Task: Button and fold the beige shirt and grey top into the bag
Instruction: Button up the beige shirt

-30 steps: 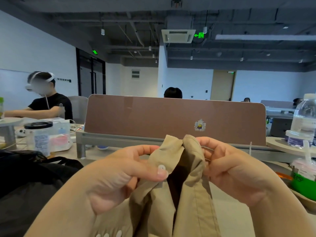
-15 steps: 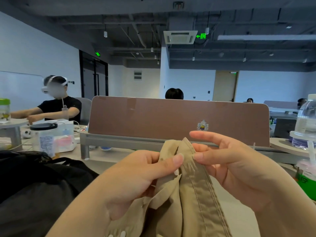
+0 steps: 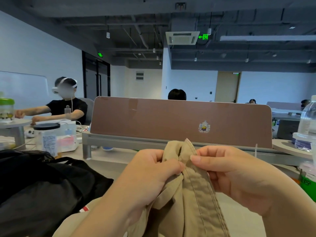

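Observation:
The beige shirt (image 3: 193,202) is held up in front of me, its two front edges bunched together at the top. My left hand (image 3: 153,175) pinches the left edge between thumb and curled fingers. My right hand (image 3: 229,173) pinches the stitched placket on the right, thumb pressed on the fabric. The two thumbs almost meet on the cloth. No button shows between them. A black bag (image 3: 42,185) lies on the table at my left. The grey top is not in view.
A brown desk divider (image 3: 171,120) stands behind the shirt. A clear jar with a black lid (image 3: 47,137) sits at the left, a water bottle (image 3: 307,124) at the right with a green container (image 3: 307,185) below it. A person in a headset sits at far left.
My right hand's fingers, straight half a second ago, have curled onto the placket. The white button under my left thumb a second ago is hidden now. The shirt top sits slightly lower.

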{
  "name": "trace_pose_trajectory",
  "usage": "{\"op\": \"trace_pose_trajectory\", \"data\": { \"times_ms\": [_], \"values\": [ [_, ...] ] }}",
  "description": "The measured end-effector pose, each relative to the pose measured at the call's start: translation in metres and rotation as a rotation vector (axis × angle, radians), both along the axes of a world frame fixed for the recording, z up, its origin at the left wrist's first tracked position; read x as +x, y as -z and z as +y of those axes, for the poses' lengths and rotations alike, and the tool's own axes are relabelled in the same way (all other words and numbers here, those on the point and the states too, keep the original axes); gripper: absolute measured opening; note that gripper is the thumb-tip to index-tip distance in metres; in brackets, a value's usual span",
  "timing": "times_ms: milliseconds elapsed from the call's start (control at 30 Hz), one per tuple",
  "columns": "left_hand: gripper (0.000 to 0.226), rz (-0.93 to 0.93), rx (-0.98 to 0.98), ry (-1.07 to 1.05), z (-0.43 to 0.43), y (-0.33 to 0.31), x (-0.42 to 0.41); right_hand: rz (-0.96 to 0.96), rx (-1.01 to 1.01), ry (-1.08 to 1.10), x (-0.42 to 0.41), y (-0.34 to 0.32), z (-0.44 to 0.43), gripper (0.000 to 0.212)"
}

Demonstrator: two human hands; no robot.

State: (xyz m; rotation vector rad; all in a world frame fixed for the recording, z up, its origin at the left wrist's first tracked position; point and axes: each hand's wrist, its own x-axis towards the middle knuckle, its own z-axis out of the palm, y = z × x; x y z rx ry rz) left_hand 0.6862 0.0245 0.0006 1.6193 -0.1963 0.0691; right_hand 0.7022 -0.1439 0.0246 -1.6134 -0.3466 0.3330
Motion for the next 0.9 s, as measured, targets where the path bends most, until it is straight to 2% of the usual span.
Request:
{"op": "trace_pose_trajectory", "data": {
  "times_ms": [133, 200, 433, 600, 667, 767, 900],
  "values": [
    [0.028, -0.005, 0.010, 0.006, 0.001, 0.001, 0.002, 0.048, 0.082, -0.151, 0.005, 0.004, -0.002, 0.046],
    [0.020, -0.025, 0.018, -0.007, 0.002, 0.002, 0.003, 0.058, 0.134, -0.185, 0.006, 0.005, 0.003, 0.040],
    [0.017, -0.040, 0.001, 0.003, 0.004, 0.003, 0.004, 0.023, 0.072, -0.081, 0.005, 0.004, -0.001, 0.043],
    [0.035, -0.050, -0.049, 0.021, 0.004, 0.005, 0.007, 0.107, 0.170, -0.162, 0.008, 0.004, 0.006, 0.046],
    [0.037, -0.053, -0.067, 0.015, 0.006, 0.005, 0.008, 0.131, 0.177, -0.172, 0.007, 0.003, 0.010, 0.041],
    [0.027, -0.055, -0.086, -0.006, 0.008, 0.004, 0.008, 0.205, 0.218, -0.125, 0.003, 0.002, 0.014, 0.028],
    [0.035, -0.051, -0.088, 0.003, 0.010, 0.002, 0.005, 0.308, 0.198, -0.103, 0.012, 0.010, 0.017, 0.064]
  ]
}}
